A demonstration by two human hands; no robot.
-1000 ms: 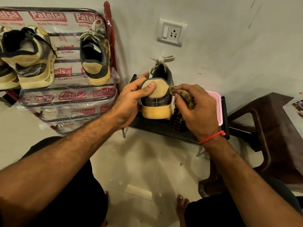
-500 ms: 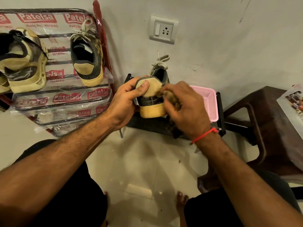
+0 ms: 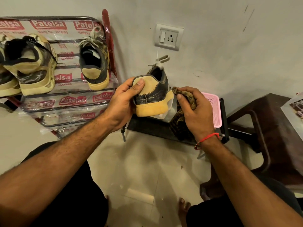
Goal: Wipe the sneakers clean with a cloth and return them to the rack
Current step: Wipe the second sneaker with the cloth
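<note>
My left hand (image 3: 123,99) grips the heel of a dark sneaker (image 3: 154,95) with a tan heel patch and yellow sole, thumb pressed on the patch. The shoe is held heel toward me above a black stand (image 3: 147,126). My right hand (image 3: 195,110) holds a bunched brown patterned cloth (image 3: 188,97) just right of the sneaker's side, its tip close to the sole edge. The matching sneaker (image 3: 95,66) stands on the shoe rack (image 3: 68,102) at the left.
More tan and dark sneakers (image 3: 31,63) sit on the plastic-wrapped rack's left part. A pink basket (image 3: 213,108) rests on the black stand by the wall. A brown plastic stool (image 3: 265,136) stands at the right. A wall socket (image 3: 168,37) is above. Tiled floor lies below.
My right hand with the cloth has moved from over the heel's right side out to the right of the shoe. My left hand keeps its grip on the heel.
</note>
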